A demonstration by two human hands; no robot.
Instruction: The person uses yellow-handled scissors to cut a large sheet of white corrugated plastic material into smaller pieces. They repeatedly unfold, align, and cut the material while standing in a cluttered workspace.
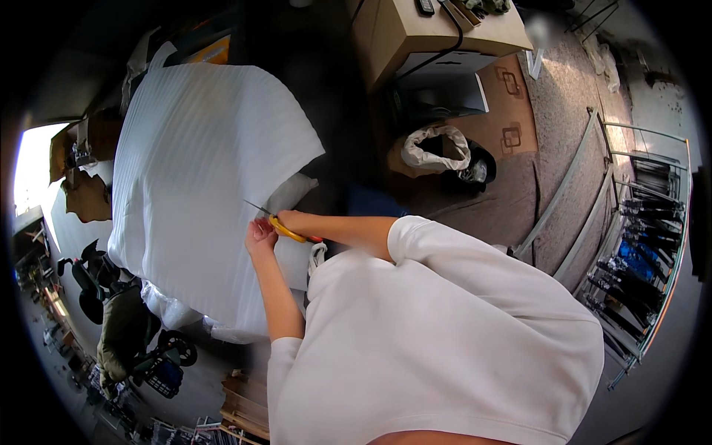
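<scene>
A large sheet of white ribbed foam [200,163] spreads over the surface before me, its right edge cut or curved. My right hand [294,222] grips a pair of scissors [290,231] with yellow and red handles. Their dark blades point up and left across the foam. Beside the handles, my left hand [261,234] is closed with its fingertips together near the foam. Whatever those fingers pinch is too small to make out. A pale, crumpled plastic bag [291,192] lies just beyond my right hand.
Clear plastic wrap [172,305] hangs below the foam's near edge. At the far right stand a cardboard box [430,33] and an open white sack [437,150]. A metal rack [630,259] with dark parts lines the right; an olive-covered wheeled vehicle [126,334] is at left.
</scene>
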